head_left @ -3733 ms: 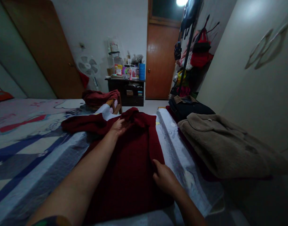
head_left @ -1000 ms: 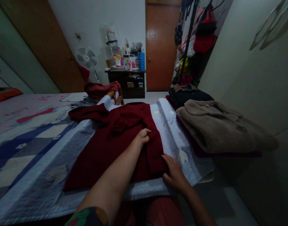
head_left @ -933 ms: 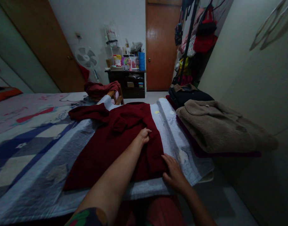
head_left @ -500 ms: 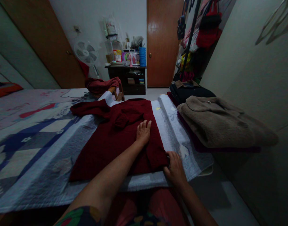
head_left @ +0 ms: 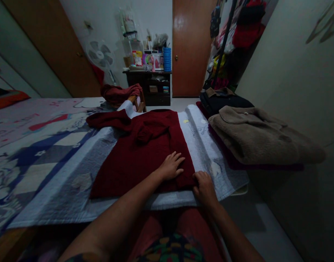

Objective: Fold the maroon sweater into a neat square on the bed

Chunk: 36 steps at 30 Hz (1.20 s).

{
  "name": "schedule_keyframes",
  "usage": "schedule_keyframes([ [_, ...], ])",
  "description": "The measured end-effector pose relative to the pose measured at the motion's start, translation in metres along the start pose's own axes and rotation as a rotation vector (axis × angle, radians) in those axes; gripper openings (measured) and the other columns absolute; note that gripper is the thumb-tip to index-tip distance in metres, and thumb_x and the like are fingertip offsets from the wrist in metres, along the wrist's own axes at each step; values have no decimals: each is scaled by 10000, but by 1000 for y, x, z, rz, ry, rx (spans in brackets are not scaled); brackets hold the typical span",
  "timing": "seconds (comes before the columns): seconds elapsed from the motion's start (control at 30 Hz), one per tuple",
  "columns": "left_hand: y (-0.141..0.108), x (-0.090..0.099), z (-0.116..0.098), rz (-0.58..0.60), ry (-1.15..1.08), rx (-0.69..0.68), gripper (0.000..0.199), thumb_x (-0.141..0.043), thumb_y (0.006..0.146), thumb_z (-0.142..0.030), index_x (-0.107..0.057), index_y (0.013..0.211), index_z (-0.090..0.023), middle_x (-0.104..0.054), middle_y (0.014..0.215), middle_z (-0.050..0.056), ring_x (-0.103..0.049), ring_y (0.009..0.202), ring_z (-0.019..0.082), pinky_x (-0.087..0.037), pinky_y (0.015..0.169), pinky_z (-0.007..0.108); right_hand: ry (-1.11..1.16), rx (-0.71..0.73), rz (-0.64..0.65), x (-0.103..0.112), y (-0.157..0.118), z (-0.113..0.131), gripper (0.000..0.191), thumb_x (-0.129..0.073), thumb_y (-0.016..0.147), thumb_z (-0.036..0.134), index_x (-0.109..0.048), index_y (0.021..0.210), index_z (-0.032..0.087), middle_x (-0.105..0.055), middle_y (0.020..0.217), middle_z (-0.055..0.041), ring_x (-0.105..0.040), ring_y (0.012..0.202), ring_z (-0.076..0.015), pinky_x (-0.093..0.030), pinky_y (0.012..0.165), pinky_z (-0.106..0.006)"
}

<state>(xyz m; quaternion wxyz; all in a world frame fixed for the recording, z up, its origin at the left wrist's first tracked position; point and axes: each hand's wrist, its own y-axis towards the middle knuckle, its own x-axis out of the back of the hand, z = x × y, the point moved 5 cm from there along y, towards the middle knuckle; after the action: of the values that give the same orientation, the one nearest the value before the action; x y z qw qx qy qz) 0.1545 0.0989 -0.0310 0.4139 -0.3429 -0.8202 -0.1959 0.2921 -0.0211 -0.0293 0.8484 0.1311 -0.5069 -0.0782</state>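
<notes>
A dark red long-sleeved top [head_left: 128,160] lies spread on a pale blue quilted cover [head_left: 115,207]. Its right side is folded inward, with that sleeve lying across the body, while the other sleeve stretches out to the left. My left hand [head_left: 171,166] rests flat on the folded part near the hem, fingers spread. At the lower right corner of the top, my right hand [head_left: 205,187] has its fingers curled and pinches the edge of the cloth.
On the right sits a stack with a folded brown fleece jacket [head_left: 254,138] and a dark folded garment [head_left: 227,102]. A patterned bed sheet [head_left: 41,153] extends to the left. Further back are a reddish cloth [head_left: 120,95], a fan [head_left: 100,54] and a dark cabinet [head_left: 147,87].
My left hand has slid toward me and slightly right across the top, its fingers spreading wider. My right hand has stayed at the corner, its fingers curling closer on the edge. The view has shifted slightly.
</notes>
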Motion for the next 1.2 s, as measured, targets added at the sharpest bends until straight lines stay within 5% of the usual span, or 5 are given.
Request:
schedule_keyframes([
  [0.27,-5,-2,3,-102,53,145,541,-639,801,-342,-505,1323,-300,-237,1563,62,-119,1442,327,-186,1140,506,71,116,93,8,-11,-4,404,-482,713,80,-563,1092,196,-535,961,-64,-478,924,-230,-405,833,-368],
  [0.6,-36,-2,-27,-174,-140,297,761,-638,740,-294,-337,1434,-212,-333,1429,145,-527,1179,298,-419,1004,368,62,86,89,8,-11,-6,299,-508,820,128,-621,1088,195,-538,931,-74,-488,918,-233,-434,838,-394],
  [0.93,-47,-12,-40,-111,8,75,348,-457,862,-151,-596,1162,-258,-517,1204,59,-586,987,172,-482,881,284,77,126,27,11,-14,3,312,-526,792,123,-629,1073,211,-543,1130,-98,-488,1072,-251,-415,939,-419],
  [1.03,-48,-6,-41,-83,213,101,242,-480,889,-231,-646,1062,-263,-574,1111,64,-576,935,200,-485,824,323,94,140,67,13,-9,3,202,-525,850,196,-639,1016,205,-586,1034,-80,-521,995,-227,-422,897,-393],
  [1.2,-48,1,-47,-161,382,-15,233,-576,852,-268,-636,1077,-258,-498,1360,57,-443,1198,278,-385,1001,454,37,116,60,12,13,3,274,-398,941,209,-619,781,181,-600,792,-52,-540,797,-188,-427,795,-351],
])
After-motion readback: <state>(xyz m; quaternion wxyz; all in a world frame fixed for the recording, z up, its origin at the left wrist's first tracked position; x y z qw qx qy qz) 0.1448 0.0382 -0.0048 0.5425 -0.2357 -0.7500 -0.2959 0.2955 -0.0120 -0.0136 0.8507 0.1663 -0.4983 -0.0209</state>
